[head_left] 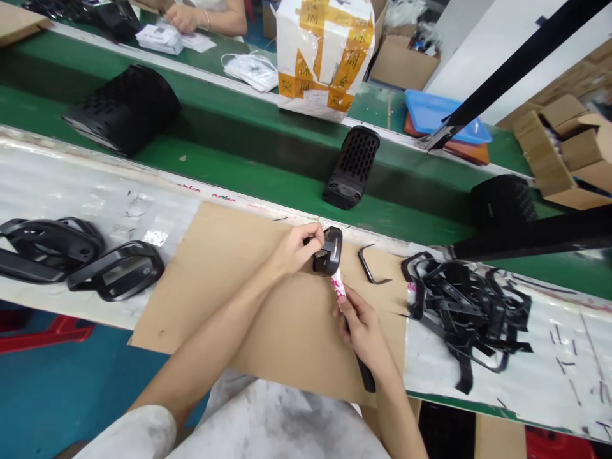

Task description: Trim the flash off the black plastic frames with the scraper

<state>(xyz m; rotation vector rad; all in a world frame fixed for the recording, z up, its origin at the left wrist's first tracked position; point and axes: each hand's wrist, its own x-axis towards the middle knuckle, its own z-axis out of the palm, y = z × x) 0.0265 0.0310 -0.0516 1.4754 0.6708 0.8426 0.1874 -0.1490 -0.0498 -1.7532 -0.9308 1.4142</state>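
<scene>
My left hand (302, 247) is closed, its thumb and fingers pinching a black plastic part (333, 250) with a rounded end, over the brown cardboard sheet (224, 287). Wrapped in my right hand (362, 322) is a long tool handle (366, 375), black at its lower end and covered in white and pink wrap towards the top. The upper end of this tool meets the black part, and its tip is hidden. A thin black bracket-shaped strip (367, 266) lies just right of the part.
Several black oval frames (122, 271) lie on the left. On the right sits a tangled pile of black plastic strips (471, 312). Black perforated housings (352, 167) stand on the green conveyor (248, 172) beyond. A taped white box (325, 57) and a co-worker's hand (184, 18) are farther back.
</scene>
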